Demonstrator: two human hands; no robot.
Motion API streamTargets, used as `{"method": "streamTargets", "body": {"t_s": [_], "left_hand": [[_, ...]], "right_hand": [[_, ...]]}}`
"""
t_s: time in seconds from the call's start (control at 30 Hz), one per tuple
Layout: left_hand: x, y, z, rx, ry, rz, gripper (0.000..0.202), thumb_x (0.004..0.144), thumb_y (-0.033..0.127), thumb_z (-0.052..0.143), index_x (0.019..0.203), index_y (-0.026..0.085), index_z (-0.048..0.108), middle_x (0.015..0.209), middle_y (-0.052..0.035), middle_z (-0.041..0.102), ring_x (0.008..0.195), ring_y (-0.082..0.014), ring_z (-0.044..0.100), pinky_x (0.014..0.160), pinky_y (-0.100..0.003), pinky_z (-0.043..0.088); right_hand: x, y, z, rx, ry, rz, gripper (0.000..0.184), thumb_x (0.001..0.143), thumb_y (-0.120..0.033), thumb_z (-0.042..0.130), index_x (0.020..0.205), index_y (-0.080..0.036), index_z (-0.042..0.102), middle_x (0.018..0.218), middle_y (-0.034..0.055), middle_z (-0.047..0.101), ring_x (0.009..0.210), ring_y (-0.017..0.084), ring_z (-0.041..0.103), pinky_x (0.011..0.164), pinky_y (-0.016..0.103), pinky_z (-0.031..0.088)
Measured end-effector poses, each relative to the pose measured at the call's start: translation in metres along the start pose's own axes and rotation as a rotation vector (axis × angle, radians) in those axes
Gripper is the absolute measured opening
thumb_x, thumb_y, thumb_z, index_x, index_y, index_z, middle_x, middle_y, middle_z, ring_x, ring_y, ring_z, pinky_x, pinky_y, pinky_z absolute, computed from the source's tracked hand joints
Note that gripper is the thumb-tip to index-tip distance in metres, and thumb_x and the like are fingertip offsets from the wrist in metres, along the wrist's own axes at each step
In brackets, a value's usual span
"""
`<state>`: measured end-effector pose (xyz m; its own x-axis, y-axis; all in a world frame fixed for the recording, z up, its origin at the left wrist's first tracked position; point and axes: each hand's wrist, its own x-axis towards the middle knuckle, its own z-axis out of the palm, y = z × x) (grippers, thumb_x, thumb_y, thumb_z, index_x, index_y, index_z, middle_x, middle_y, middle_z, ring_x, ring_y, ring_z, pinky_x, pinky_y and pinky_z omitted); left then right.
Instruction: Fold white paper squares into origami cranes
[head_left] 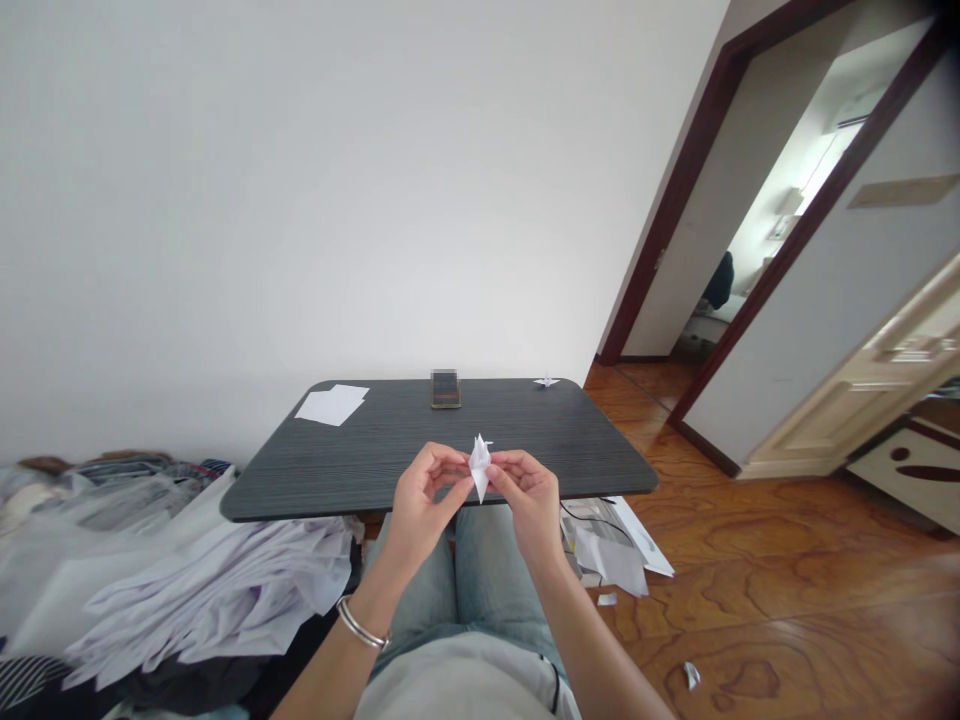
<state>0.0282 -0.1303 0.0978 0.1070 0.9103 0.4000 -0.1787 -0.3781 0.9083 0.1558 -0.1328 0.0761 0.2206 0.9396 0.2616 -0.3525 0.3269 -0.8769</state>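
Observation:
Between my two hands, above the front edge of the dark table, is a small folded piece of white paper, a pointed origami shape. My left hand pinches its left side between thumb and fingers. From the other side, my right hand grips it in the same way, thumb toward me. One tip of the paper points up and another points down. A finished-looking paper crane sits at the table's far right corner.
White paper sheets lie at the table's back left, and a phone stands at the back middle. Piled clothes and white cloth are at left. Papers and scraps lie on the wooden floor at right.

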Motion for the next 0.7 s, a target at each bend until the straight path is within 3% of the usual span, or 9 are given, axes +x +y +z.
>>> {"method": "streamTargets", "body": {"t_s": [0.13, 0.33, 0.47, 0.7], "left_hand": [[-0.0006, -0.0012, 0.0010, 0.087, 0.027, 0.038, 0.004, 0.069, 0.014, 0.066, 0.071, 0.016, 0.064, 0.073, -0.0022, 0.064, 0.069, -0.0138, 0.061, 0.067, -0.022, 0.049], [-0.0004, -0.0051, 0.0005, 0.093, 0.128, -0.009, 0.007, 0.066, 0.013, 0.068, 0.072, 0.016, 0.066, 0.069, -0.0020, 0.067, 0.064, -0.0134, 0.062, 0.062, -0.021, 0.049], [0.0000, -0.0041, 0.0000, 0.097, 0.113, -0.037, 0.011, 0.063, 0.011, 0.070, 0.071, 0.016, 0.066, 0.068, -0.0021, 0.068, 0.063, -0.0136, 0.063, 0.062, -0.021, 0.050], [0.0025, -0.0016, -0.0007, 0.058, 0.096, -0.089, 0.009, 0.060, 0.009, 0.069, 0.066, 0.015, 0.066, 0.066, -0.0008, 0.067, 0.062, -0.0126, 0.063, 0.061, -0.021, 0.049]], "right_hand": [[-0.0014, -0.0012, 0.0028, 0.001, -0.029, -0.008, 0.015, 0.068, -0.029, 0.073, 0.076, -0.018, 0.067, 0.068, 0.0013, 0.067, 0.059, 0.013, 0.059, 0.056, 0.025, 0.050], [-0.0028, -0.0041, 0.0019, -0.073, -0.063, -0.043, 0.016, 0.072, -0.032, 0.068, 0.074, -0.018, 0.061, 0.061, -0.0017, 0.057, 0.055, 0.011, 0.049, 0.045, 0.019, 0.037], [-0.0029, -0.0084, 0.0011, -0.175, -0.176, -0.057, 0.025, 0.076, -0.036, 0.062, 0.062, -0.016, 0.061, 0.059, -0.0005, 0.053, 0.055, 0.011, 0.044, 0.048, 0.021, 0.035], [0.0001, -0.0080, 0.0028, -0.152, -0.183, 0.003, 0.021, 0.073, -0.034, 0.065, 0.062, -0.016, 0.061, 0.070, 0.0005, 0.056, 0.056, 0.010, 0.044, 0.048, 0.020, 0.036]]}}
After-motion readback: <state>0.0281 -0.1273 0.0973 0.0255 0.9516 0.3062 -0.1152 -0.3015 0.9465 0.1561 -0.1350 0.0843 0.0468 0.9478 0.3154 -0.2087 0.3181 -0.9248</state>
